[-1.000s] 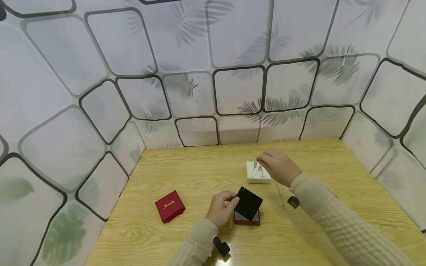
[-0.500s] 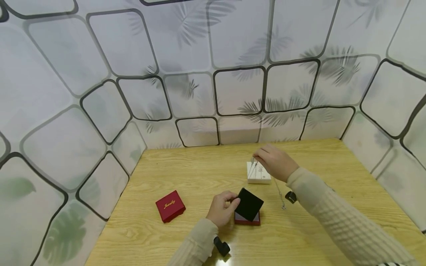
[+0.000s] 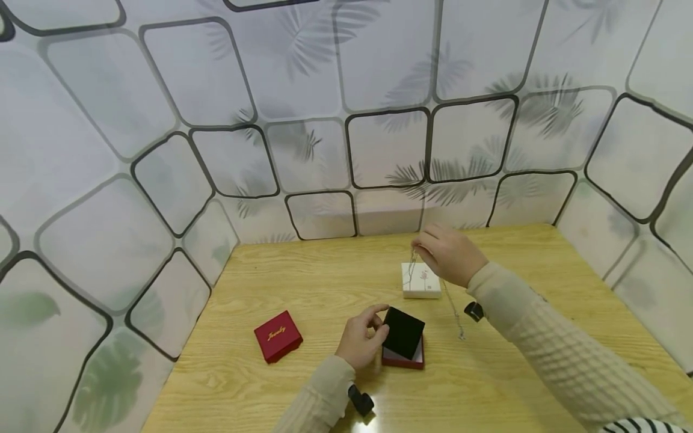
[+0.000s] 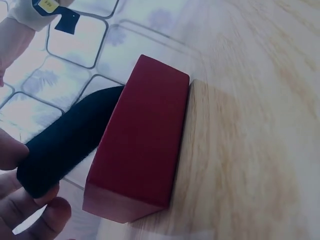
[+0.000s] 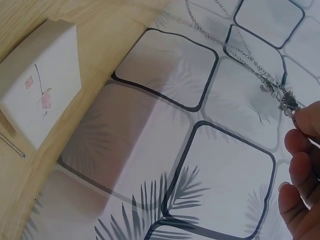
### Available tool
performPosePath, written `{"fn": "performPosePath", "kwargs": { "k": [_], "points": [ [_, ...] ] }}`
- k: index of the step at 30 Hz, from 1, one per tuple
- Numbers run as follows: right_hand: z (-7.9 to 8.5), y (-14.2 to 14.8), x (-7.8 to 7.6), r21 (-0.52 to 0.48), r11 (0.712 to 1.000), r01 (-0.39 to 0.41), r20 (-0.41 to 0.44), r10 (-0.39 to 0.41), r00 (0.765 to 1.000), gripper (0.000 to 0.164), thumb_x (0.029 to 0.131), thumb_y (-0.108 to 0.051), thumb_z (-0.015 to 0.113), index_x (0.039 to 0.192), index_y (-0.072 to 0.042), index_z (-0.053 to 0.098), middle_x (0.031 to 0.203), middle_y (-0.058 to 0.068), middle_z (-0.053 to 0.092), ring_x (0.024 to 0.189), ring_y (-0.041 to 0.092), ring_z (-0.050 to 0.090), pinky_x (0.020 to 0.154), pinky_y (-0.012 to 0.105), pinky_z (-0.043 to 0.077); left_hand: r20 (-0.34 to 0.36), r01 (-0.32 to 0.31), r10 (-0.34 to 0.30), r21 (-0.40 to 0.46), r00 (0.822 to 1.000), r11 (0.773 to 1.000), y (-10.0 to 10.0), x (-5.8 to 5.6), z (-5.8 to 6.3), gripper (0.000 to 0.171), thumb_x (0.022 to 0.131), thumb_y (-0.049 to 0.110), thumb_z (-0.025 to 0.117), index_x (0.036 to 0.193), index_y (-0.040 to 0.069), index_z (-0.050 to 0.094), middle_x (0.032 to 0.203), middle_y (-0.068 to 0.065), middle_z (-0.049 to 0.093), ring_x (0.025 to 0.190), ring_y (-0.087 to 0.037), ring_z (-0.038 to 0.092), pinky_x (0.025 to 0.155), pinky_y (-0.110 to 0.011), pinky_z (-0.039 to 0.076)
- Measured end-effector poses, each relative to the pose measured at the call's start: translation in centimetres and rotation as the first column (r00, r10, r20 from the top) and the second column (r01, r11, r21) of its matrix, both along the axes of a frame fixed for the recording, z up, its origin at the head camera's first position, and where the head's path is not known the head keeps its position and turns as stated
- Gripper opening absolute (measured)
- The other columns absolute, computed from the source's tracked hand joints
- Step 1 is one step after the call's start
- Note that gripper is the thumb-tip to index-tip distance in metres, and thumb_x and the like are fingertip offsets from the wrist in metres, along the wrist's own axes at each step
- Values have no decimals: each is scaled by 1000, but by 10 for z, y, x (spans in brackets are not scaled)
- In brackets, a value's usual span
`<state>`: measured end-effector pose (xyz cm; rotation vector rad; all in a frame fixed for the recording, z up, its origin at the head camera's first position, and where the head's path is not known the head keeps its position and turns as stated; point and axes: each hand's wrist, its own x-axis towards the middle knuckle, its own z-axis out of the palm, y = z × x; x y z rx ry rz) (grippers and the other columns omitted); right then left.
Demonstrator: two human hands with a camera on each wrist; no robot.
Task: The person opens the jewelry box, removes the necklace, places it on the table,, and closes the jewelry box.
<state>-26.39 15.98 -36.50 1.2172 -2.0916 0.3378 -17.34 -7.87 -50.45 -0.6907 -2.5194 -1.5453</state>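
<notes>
My left hand (image 3: 361, 337) pinches the edge of a square black foam insert (image 3: 403, 332) between thumb and fingers. It tilts over an open red jewelry box base (image 3: 402, 362), overlapping its opening. In the left wrist view, the insert (image 4: 65, 140) leans at the wall of the red box (image 4: 142, 140). Raised above the table, my right hand (image 3: 449, 255) holds a silver necklace (image 3: 412, 264) by thumb and fingertips. Its chain (image 5: 240, 55) hangs in strands from a small dark pendant (image 5: 288, 100) at the fingertips.
A red lid (image 3: 278, 337) marked "Jewelry" lies at the left. Behind the hands sits a white box (image 3: 420, 281) with a pink flower print. Another thin silver chain (image 3: 455, 313) rests on the wooden table (image 3: 314, 270) to the right. Patterned fabric (image 3: 303, 150) stands behind the table.
My right hand has risen and shifted slightly left with the necklace, whose strands now hang left of the printed flower. The black insert has turned a little in my left hand.
</notes>
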Motion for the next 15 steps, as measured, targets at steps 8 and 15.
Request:
{"fn": "performPosePath", "kwargs": {
  "k": [8, 15],
  "points": [
    [1, -5, 2, 17, 999, -27, -15, 27, 1000, 10, 82, -9, 74, 89, -8, 68, 85, 3, 61, 73, 18, 55, 63, 33, 49, 77, 2, 3, -73, 997, 997, -2, 1, 4, 54, 85, 3, 57, 135, 22, 54, 82, 0, 55, 38, -2, 26, 37, -18, 29],
    [1, -6, 3, 22, 1000, -20, 6, 20, 1000, 9, 83, -9, 74, 89, -8, 67, 86, 3, 61, 74, 19, 55, 64, 34, 49, 38, -28, 35, -185, 999, 982, -4, 2, 4, 49, 79, 6, 61, 128, 10, 56, 106, -1, 59, 71, -9, 54, 64, -26, 49]
  ]
}}
